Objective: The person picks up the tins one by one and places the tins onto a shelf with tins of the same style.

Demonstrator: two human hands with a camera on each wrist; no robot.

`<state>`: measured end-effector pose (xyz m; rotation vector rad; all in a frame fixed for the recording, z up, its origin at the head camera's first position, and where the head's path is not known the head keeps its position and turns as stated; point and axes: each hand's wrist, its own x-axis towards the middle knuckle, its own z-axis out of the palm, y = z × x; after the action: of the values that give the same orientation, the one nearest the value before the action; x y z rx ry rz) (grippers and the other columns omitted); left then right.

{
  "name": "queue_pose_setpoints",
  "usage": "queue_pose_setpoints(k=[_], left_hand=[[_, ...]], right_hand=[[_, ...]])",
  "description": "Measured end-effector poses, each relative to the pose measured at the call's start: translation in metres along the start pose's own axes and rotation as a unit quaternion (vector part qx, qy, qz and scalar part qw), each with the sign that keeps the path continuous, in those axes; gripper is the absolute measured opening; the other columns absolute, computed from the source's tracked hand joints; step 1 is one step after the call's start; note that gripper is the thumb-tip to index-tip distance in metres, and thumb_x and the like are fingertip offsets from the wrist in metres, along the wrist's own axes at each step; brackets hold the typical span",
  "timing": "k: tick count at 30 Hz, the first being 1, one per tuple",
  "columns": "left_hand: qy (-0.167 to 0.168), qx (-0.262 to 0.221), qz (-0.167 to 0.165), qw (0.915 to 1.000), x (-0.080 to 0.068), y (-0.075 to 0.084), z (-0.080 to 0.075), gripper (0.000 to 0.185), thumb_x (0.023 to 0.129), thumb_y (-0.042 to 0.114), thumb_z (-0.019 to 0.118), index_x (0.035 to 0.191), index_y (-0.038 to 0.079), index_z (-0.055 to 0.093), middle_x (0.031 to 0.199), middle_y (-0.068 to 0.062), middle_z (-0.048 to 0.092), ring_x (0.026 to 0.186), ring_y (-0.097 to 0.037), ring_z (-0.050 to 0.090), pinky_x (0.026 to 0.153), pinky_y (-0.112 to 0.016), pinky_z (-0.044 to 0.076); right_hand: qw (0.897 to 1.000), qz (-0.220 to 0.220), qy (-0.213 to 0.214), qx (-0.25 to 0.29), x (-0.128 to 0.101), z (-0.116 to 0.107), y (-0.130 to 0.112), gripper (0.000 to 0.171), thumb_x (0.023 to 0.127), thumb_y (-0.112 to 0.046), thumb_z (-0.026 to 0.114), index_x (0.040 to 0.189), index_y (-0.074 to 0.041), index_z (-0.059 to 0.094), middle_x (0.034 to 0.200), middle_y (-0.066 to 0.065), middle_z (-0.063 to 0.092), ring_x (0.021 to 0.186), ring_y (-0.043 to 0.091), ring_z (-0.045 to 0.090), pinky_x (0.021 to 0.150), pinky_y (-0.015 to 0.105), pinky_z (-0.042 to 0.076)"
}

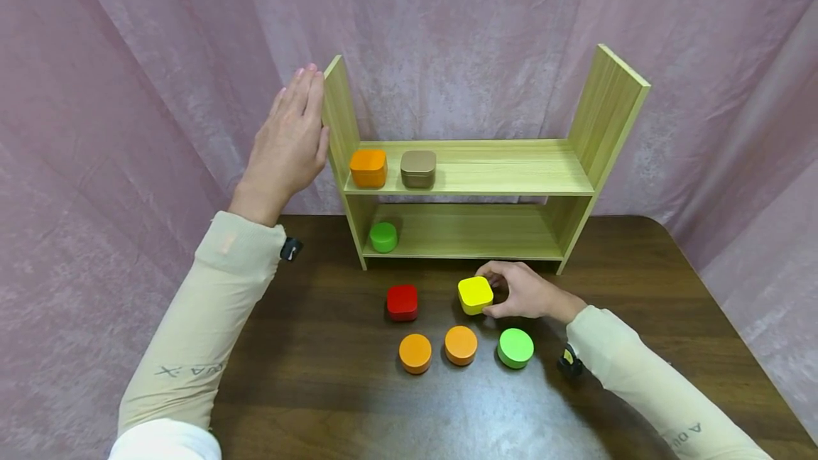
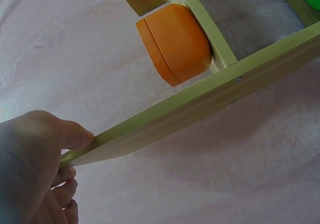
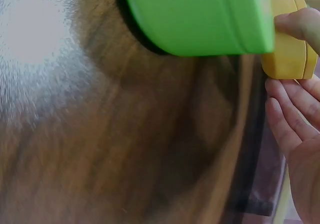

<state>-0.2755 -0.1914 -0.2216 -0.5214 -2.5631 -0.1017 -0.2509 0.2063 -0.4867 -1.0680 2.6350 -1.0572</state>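
Observation:
My right hand (image 1: 527,291) pinches a yellow rounded-square box (image 1: 475,294) at its right side, thumb in front and fingers behind. In the right wrist view the thumb lies across the yellow box (image 3: 289,38), fingertips at its lower edge. My left hand (image 1: 287,137) rests, fingers straight, against the left side panel of a wooden two-tier shelf (image 1: 341,108); in the left wrist view its thumb touches the panel's edge (image 2: 145,116). An orange box (image 1: 368,168) and a brownish-gold box (image 1: 418,169) stand on the upper board, a green round box (image 1: 383,237) on the lower.
A red box (image 1: 402,302) stands left of the yellow one on the dark wooden table (image 1: 307,375). Nearer the front are two orange round boxes (image 1: 415,354) and a light green round box (image 1: 515,348). Pink curtains (image 1: 160,91) hang behind the shelf and at both sides.

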Motion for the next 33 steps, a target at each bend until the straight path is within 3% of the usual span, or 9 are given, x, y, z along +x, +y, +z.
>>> queue_pose_setpoints(k=[13,23,27,33], left_hand=[[0.002,-0.002,0.000,1.0000,-0.001,-0.001,0.001,0.071,0.108,0.012,0.049,0.167,-0.003,0.014,0.177,-0.019,0.015,0.166,-0.035,0.015,0.136,-0.051,0.014],[0.000,-0.001,0.001,1.0000,0.001,0.000,0.000,0.071,0.108,0.013,0.048,0.168,-0.003,0.012,0.178,-0.018,0.014,0.166,-0.035,0.014,0.136,-0.051,0.014],[-0.002,-0.002,0.001,1.0000,0.001,0.000,0.000,0.071,0.108,0.013,0.048,0.168,-0.003,0.012,0.178,-0.018,0.013,0.166,-0.035,0.014,0.136,-0.051,0.014],[-0.005,0.001,-0.002,1.0000,0.000,0.000,0.000,0.071,0.108,0.014,0.047,0.168,-0.002,0.012,0.178,-0.018,0.013,0.166,-0.035,0.014,0.136,-0.051,0.014]], right_hand=[[0.999,-0.003,-0.005,-0.035,-0.012,-0.035,-0.029,0.055,0.077,-0.024,0.094,0.124,-0.014,0.067,0.114,-0.007,0.074,0.101,0.009,0.070,0.094,0.032,0.062],[1.000,-0.002,0.005,-0.017,-0.017,-0.068,-0.052,0.056,0.076,-0.017,0.094,0.125,-0.012,0.066,0.114,-0.006,0.074,0.100,0.009,0.071,0.096,0.038,0.064],[1.000,-0.005,0.009,-0.028,-0.018,-0.083,-0.061,0.055,0.076,-0.016,0.094,0.124,-0.012,0.066,0.113,-0.006,0.074,0.099,0.009,0.071,0.097,0.042,0.063],[0.998,-0.016,0.019,-0.065,-0.015,-0.107,-0.079,0.054,0.076,-0.018,0.094,0.123,-0.014,0.067,0.112,-0.008,0.075,0.097,0.007,0.071,0.095,0.036,0.063]])
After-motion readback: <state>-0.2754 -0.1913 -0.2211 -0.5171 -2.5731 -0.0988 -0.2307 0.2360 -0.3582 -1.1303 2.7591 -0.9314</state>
